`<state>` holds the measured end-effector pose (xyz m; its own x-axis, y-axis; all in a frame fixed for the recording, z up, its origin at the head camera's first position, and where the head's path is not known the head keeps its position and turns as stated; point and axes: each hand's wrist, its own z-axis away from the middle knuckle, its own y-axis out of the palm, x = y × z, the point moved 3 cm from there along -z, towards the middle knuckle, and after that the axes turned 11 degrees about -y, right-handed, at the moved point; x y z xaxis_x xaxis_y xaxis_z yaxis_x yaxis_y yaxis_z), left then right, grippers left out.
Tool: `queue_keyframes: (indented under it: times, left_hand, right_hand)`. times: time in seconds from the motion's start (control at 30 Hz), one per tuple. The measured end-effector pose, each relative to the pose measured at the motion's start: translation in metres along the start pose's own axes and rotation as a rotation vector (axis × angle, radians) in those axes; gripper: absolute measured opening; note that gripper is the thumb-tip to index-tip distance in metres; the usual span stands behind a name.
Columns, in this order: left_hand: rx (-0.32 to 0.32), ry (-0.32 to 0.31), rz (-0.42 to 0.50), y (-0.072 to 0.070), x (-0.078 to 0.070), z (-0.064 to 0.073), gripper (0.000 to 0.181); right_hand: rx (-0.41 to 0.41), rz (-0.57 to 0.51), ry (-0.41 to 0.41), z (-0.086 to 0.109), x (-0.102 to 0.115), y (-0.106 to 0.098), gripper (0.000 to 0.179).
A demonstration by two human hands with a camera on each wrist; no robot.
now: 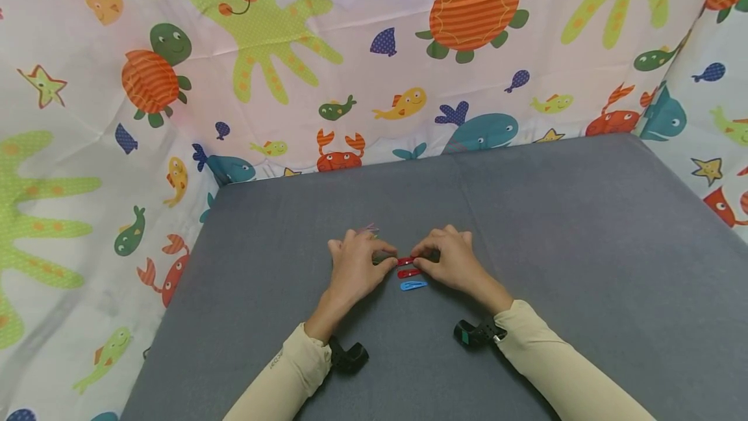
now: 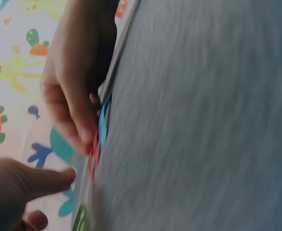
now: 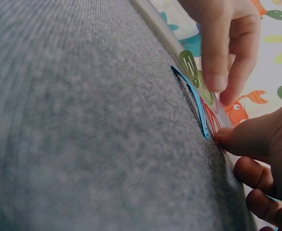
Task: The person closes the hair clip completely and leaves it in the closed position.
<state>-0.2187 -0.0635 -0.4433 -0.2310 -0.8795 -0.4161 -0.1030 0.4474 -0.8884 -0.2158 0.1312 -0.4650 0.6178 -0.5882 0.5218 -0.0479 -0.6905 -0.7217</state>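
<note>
A red snap hair clip [image 1: 405,261] lies on the grey table between my two hands. My right hand [image 1: 450,257] pinches its right end with thumb and fingertips. At the left end, my left hand [image 1: 358,266] has its thumb and index fingertips close by, with a gap between them. A second red hair clip [image 1: 408,273] lies just below the first. Nearer to me is a blue hair clip [image 1: 413,285]. A green hair clip [image 3: 188,63] lies by the left hand's fingers in the right wrist view, and that hand mostly covers it in the head view.
Thin pinkish strands [image 1: 369,229] show behind the left hand. The grey cloth-covered table [image 1: 561,226] meets a curtain [image 1: 397,89] printed with sea animals at its back and sides. Black wrist cameras [image 1: 350,357] hang under both sleeves.
</note>
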Motion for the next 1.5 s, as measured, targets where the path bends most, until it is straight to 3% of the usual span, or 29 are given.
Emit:
queue_keyframes:
  times: [0.2,0.5,0.67,0.9,1.17,1.5]
  left_hand:
    - [-0.019,-0.02,0.041,-0.019,0.008,-0.007,0.016]
    - [0.004,-0.048,0.023,-0.041,0.025,-0.013,0.01]
    - [0.075,-0.076,-0.017,-0.047,0.031,-0.012,0.009]
    - [0.186,-0.14,-0.078,-0.056,0.036,-0.007,0.021]
    - [0.231,-0.159,-0.126,-0.052,0.038,-0.011,0.018]
    - [0.219,-0.11,-0.152,-0.04,0.036,-0.01,0.015]
  right_hand:
    - [-0.035,-0.022,0.008,-0.002,-0.002,0.0,0.007]
    - [-0.07,-0.041,0.0,-0.004,-0.001,-0.001,0.01]
    - [-0.072,-0.044,-0.005,-0.006,0.003,-0.002,0.013]
    - [-0.06,-0.023,-0.036,-0.009,0.009,-0.001,0.013]
    - [-0.008,0.037,-0.049,-0.02,0.018,0.002,0.015]
    - [0.087,0.072,-0.043,-0.029,0.028,0.019,0.012]
